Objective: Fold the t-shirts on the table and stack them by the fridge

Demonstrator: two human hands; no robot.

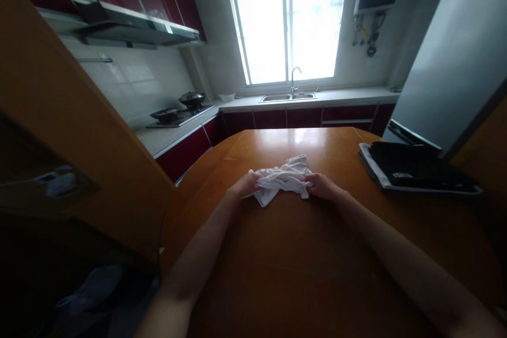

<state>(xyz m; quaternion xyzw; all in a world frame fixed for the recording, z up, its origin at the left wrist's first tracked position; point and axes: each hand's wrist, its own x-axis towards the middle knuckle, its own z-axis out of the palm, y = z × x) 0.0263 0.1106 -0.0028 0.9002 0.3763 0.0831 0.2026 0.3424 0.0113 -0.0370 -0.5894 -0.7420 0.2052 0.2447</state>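
Observation:
A crumpled white cloth [283,177], perhaps a garment, is bunched up over the middle of the brown wooden table [277,253]. My left hand [246,185] is closed on its left side, and my right hand [320,185] grips the right side. Between my hands the fabric lies in loose folds, with one corner hanging toward me on the left. Some of my fingertips are hidden in the cloth.
Folded dark clothes [412,166] with a white layer beneath lie at the table's right. Beyond the table are a counter with a sink [277,98], a stove with pans [192,99], and a fridge [455,58] on the right. A wooden panel [91,116] stands at left.

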